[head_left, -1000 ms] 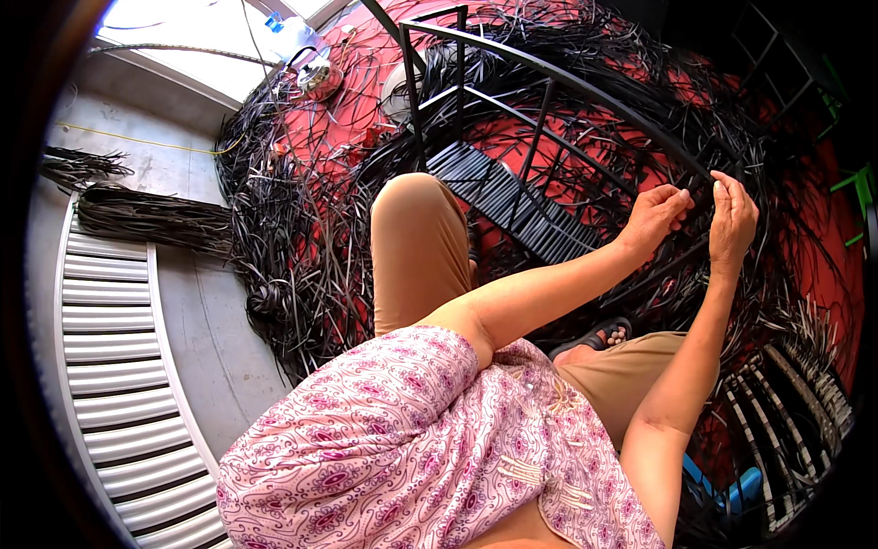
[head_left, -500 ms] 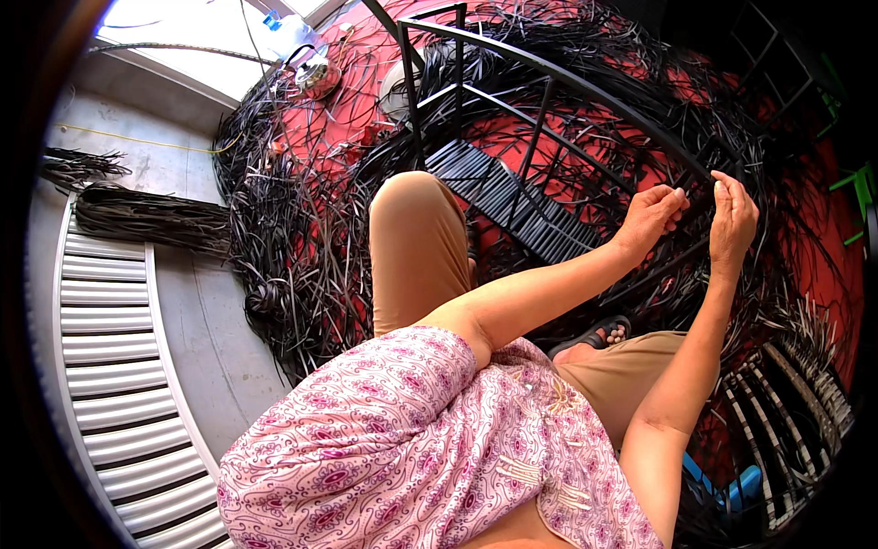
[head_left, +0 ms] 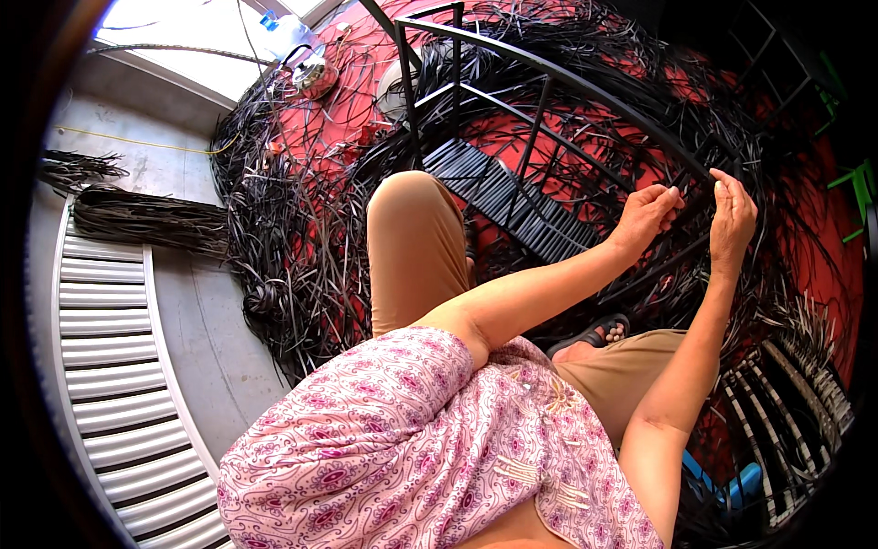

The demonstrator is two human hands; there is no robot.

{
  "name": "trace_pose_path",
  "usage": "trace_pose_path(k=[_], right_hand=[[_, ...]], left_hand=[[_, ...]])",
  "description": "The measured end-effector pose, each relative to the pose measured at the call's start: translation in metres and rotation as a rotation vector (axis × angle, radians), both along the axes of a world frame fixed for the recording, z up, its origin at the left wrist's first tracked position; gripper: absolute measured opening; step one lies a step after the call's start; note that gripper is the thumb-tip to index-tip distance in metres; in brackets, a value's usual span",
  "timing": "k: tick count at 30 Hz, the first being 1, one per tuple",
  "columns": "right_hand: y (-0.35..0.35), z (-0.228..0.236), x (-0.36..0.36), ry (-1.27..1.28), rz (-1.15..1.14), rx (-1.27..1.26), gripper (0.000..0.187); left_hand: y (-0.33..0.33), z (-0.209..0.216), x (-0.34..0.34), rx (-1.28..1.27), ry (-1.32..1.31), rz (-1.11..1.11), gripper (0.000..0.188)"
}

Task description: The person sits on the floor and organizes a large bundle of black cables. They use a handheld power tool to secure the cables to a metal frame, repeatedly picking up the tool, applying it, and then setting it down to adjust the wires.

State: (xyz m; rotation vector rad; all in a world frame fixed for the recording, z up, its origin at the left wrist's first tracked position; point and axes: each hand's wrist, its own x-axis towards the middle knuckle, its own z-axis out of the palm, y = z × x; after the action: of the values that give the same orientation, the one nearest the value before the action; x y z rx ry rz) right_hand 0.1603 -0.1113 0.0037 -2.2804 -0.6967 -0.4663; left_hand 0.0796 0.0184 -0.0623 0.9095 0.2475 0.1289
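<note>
A black metal frame (head_left: 541, 66) with thin bars stands in front of me, its long top rail running to the right toward my hands. My right hand (head_left: 732, 224) is by the right end of that rail, fingers pressed together and fingertips at the metal. Just left of it, my left hand (head_left: 646, 220) has its fingers curled in a pinch; what they hold, if anything, is too small to make out. Below the rail lies a woven panel of dark strips (head_left: 512, 197), seen between the bars. Loose black strips (head_left: 302, 293) cover much of the red floor around the frame.
A white slatted rack (head_left: 114, 348) is at the left, with a bundle of dark strips (head_left: 151, 218) across it. A metal kettle (head_left: 315, 78) and a clear plastic bottle (head_left: 288, 35) stand far left. At the right are a green stool (head_left: 858, 194) and a partly woven piece (head_left: 777, 421).
</note>
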Motion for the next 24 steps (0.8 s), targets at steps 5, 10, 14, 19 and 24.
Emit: trace_pose_path(k=[5,10,14,19,24], right_hand=[[0.0,0.0,0.001,0.003,-0.009,-0.012,0.024],[0.001,0.0,-0.001,0.0,-0.021,-0.038,0.024],[0.003,0.001,-0.003,0.015,-0.039,-0.044,0.025],[0.005,0.002,-0.001,-0.075,0.048,0.016,0.023],[0.001,0.007,0.005,-0.128,0.147,0.091,0.022]], left_hand=[[0.0,0.0,0.0,-0.006,0.006,-0.001,0.029],[0.001,-0.003,0.0,-0.011,0.01,0.001,0.028],[0.002,-0.003,-0.003,-0.014,0.025,0.003,0.028],[0.004,-0.002,-0.004,0.011,0.032,0.01,0.029],[0.003,0.001,-0.001,0.05,0.019,0.006,0.026]])
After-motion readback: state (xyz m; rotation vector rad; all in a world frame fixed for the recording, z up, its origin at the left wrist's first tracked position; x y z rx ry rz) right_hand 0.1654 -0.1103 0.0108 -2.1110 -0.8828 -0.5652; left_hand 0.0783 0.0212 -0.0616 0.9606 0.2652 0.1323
